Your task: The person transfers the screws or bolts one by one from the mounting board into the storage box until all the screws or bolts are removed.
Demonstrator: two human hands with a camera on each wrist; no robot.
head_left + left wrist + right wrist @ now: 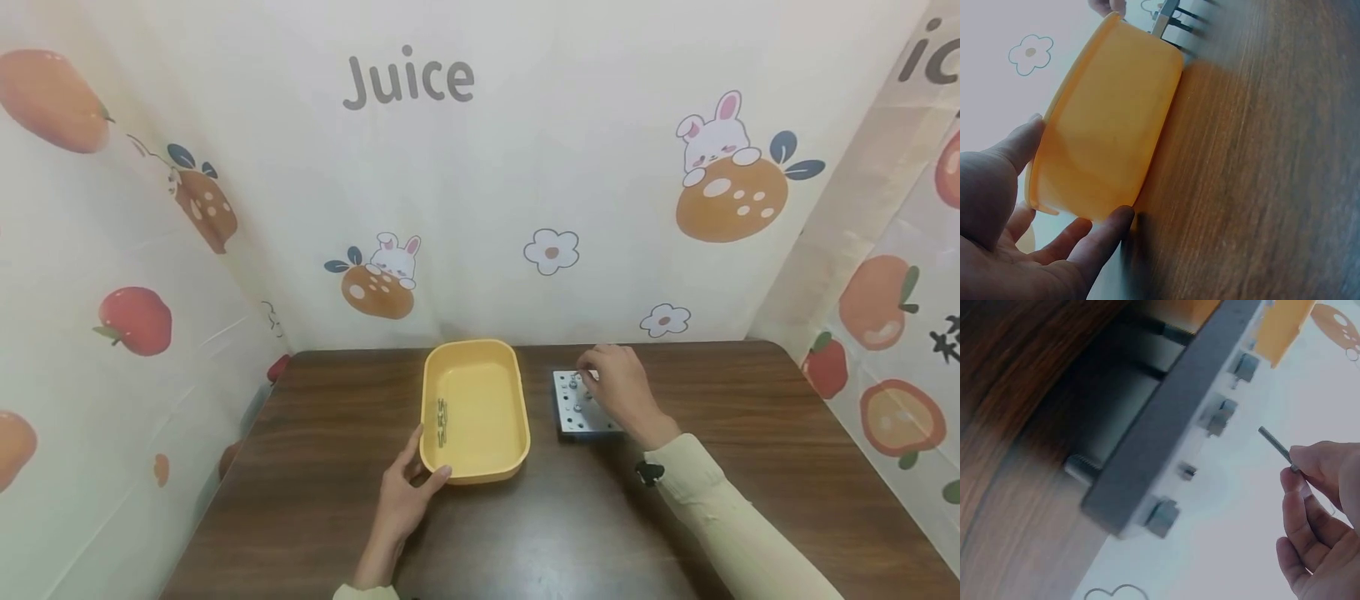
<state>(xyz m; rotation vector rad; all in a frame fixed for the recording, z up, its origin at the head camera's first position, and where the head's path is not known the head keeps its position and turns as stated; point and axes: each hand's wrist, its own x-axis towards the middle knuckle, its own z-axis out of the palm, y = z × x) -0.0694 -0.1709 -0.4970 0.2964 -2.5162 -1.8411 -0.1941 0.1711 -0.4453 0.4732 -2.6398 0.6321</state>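
Observation:
My right hand (621,387) pinches a thin threaded bolt (1276,446) between thumb and fingertips, its shank pointing away from the fingers and its head end hidden by them. The bolt is above a metal plate (564,417) with rows of holes. Bolt heads (1163,516) of several sizes stand on the plate's top face, and threaded ends (1082,469) stick out below it. My left hand (401,500) grips the near left corner of a yellow plastic tray (480,479), thumb at the rim and fingers against the outer wall. Several bolts (442,423) lie along the tray's left side.
Tray and plate stand side by side near the back of a brown wood-grain table (315,467), a narrow strip of tabletop between them. A white curtain (480,192) printed with fruit and rabbits hangs behind the table and along both sides.

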